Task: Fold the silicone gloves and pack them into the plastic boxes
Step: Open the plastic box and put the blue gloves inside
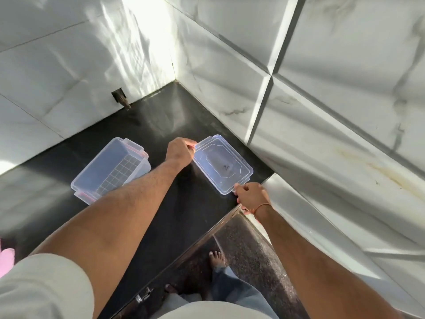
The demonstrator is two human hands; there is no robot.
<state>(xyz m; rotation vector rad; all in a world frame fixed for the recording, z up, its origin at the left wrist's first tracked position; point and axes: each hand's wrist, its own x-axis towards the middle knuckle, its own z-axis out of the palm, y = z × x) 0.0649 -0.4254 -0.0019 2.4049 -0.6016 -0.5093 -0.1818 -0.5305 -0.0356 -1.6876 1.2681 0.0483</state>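
Note:
A clear plastic lid (222,163) lies flat on the black counter (188,203) near the right wall. My left hand (180,151) pinches the clasp at its far left end, and my right hand (251,195) pinches the clasp at its near end. An open clear plastic box (110,170) with pink-edged clasps and a grid-patterned base stands to the left, with nothing inside that I can see. A bit of pink glove (5,257) shows at the left edge of the frame.
White marble-look tiled walls (322,100) close the counter's back and right sides, meeting in a corner. A small dark wall fitting (120,99) sits low on the back wall. The counter's front edge (207,233) runs diagonally below my right hand; the floor and my feet lie beyond.

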